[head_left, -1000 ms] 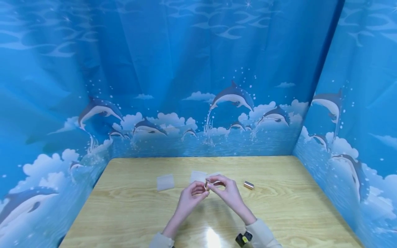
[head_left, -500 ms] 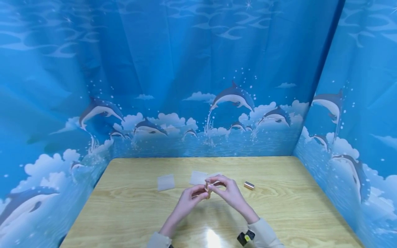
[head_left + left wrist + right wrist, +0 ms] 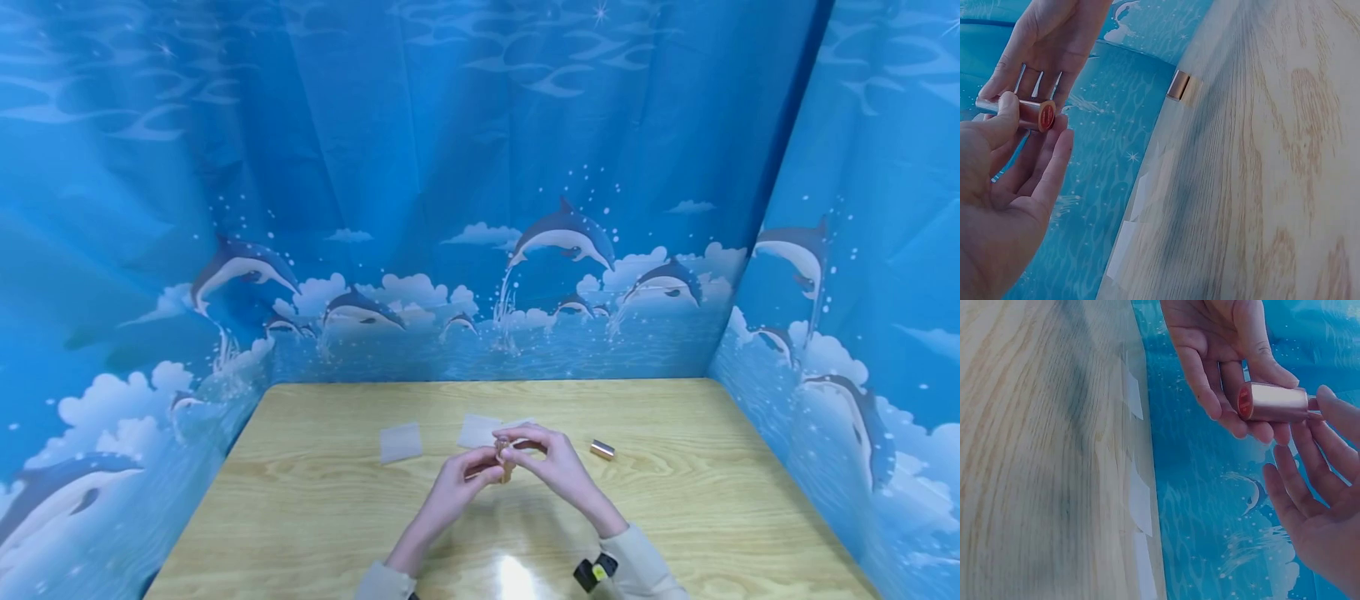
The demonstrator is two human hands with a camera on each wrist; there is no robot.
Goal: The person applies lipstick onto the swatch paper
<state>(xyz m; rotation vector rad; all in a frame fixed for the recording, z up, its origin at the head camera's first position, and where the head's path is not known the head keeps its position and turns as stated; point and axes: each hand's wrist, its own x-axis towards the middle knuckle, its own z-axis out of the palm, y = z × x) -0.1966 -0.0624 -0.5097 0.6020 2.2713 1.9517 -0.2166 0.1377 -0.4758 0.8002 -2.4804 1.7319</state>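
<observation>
A shiny rose-gold lipstick tube [image 3: 506, 476] is held upright between both hands above the table. My left hand [image 3: 459, 483] grips its lower body between thumb and fingers; a red label [image 3: 1047, 116] shows on the base end. With thumb and fingertips, my right hand [image 3: 557, 468] pinches the narrower upper end, which those fingers partly cover. In the right wrist view, the tube [image 3: 1277, 403] lies across the left fingers with the right fingertips at its thin end. A rose-gold lipstick cap [image 3: 602, 450] lies on its side on the table, right of my right hand.
Thin white square sheets lie flat on the wooden table [image 3: 315, 500]: one to the left [image 3: 401, 442], another [image 3: 477, 431] behind the hands, and a third partly hidden by the right hand. A blue dolphin-print curtain [image 3: 420, 208] borders the table's back and sides.
The lipstick tube has turned more upright, and its lower end now shows below the left fingers. Both hands stay in nearly the same place, with small shifts of the fingers.
</observation>
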